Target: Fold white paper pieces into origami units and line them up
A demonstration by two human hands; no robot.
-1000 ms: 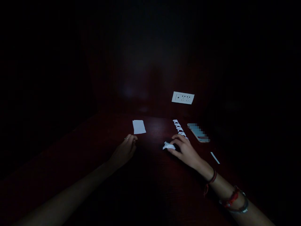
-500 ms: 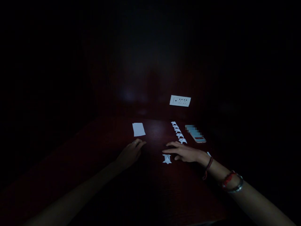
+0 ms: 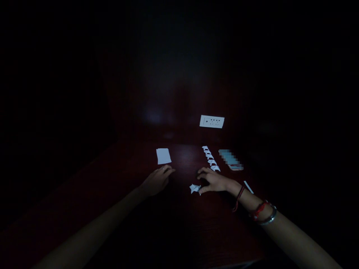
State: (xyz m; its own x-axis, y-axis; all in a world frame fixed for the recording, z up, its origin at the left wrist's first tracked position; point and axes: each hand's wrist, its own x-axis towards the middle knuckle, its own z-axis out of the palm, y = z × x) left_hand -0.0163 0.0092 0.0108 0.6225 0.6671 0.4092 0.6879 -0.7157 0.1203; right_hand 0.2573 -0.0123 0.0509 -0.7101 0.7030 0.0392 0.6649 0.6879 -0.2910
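A folded white paper figure lies on the dark red table, with the thumb of my right hand at its right edge. The fingers of that hand are apart and curved above the table; whether the thumb presses the paper is unclear. My left hand rests to the left, its fingers bent close together, with a ring on one; nothing shows between them. Just beyond it lies a stack of white paper sheets. Several folded paper figures form a row beyond my right hand.
A phone lies right of the row of figures. Near my right wrist is a narrow white strip. A white socket plate is on the wall behind the table. The surroundings are very dark.
The nearest paper figure has turned and shifted slightly left. My right hand has moved a little left, its thumb now at the figure and its fingers more curled. My left hand is nearly unchanged.
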